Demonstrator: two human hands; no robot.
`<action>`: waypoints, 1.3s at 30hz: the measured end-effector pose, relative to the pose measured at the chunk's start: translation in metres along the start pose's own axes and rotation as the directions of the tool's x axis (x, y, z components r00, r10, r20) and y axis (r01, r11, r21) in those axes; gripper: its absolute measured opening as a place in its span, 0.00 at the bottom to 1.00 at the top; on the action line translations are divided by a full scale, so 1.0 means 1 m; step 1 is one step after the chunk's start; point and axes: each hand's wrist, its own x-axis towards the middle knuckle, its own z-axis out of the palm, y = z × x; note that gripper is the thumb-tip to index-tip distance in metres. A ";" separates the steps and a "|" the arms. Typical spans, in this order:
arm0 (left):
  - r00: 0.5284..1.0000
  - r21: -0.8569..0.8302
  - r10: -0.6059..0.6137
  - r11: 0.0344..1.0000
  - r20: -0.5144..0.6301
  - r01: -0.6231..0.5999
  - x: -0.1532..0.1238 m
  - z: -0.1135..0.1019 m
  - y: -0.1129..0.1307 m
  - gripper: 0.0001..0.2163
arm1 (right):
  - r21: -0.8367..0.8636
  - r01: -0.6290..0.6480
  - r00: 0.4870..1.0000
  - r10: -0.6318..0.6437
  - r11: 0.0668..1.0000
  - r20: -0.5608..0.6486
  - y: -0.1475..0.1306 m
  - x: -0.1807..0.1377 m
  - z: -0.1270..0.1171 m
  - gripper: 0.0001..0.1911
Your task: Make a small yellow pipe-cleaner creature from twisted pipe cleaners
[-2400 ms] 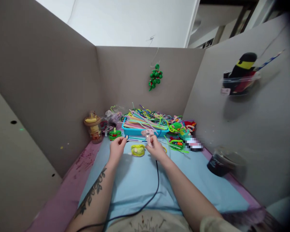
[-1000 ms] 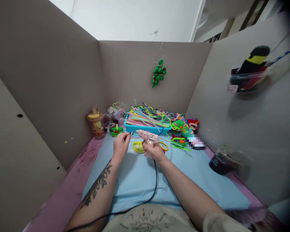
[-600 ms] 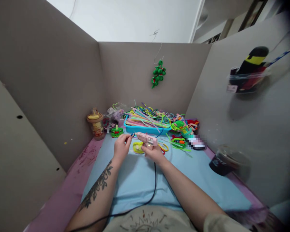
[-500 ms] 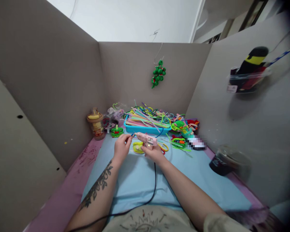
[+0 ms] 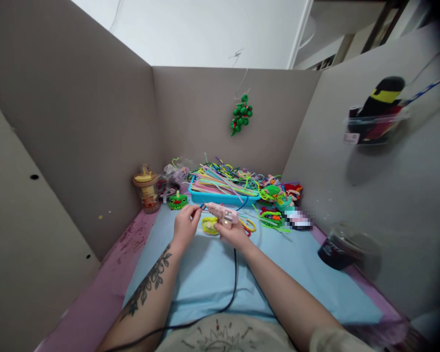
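Pink glue gun [image 5: 222, 213] moved in since earlier, nozzle [image 5: 208, 206] now right at small blue piece [image 5: 202, 207]; contact too small to tell. Left hand [image 5: 185, 226] pinched closed on blue piece. Right hand [image 5: 233, 235] wrapped round glue gun. Both over counter [image 5: 205, 278], yellow fuzzy piece [image 5: 208, 226] lying between.

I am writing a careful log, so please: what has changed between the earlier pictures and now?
The right hand brought the pink glue gun leftward, its nozzle now close to the small blue piece in the left hand. Neither hand let go; the blue tray and hanging ornament stayed.
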 end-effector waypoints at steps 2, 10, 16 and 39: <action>1.000 0.006 -0.002 1.000 -0.004 0.002 0.000 0.000 0.000 0.09 | 0.027 0.021 1.000 -0.021 0.999 0.001 0.000 0.000 0.000 0.20; 1.000 0.012 -0.013 1.000 0.000 0.013 0.000 -0.001 0.001 0.09 | 0.060 0.022 1.000 -0.023 0.998 0.012 0.006 0.001 0.001 0.21; 1.000 0.009 -0.012 1.000 -0.003 0.012 0.001 -0.001 0.001 0.09 | 0.070 0.080 0.997 -0.081 0.994 0.005 -0.001 0.001 0.000 0.22; 0.999 0.003 -0.007 1.000 -0.049 0.007 0.001 -0.002 -0.002 0.09 | 0.274 -0.010 1.000 0.003 0.962 0.026 -0.004 -0.001 0.004 0.17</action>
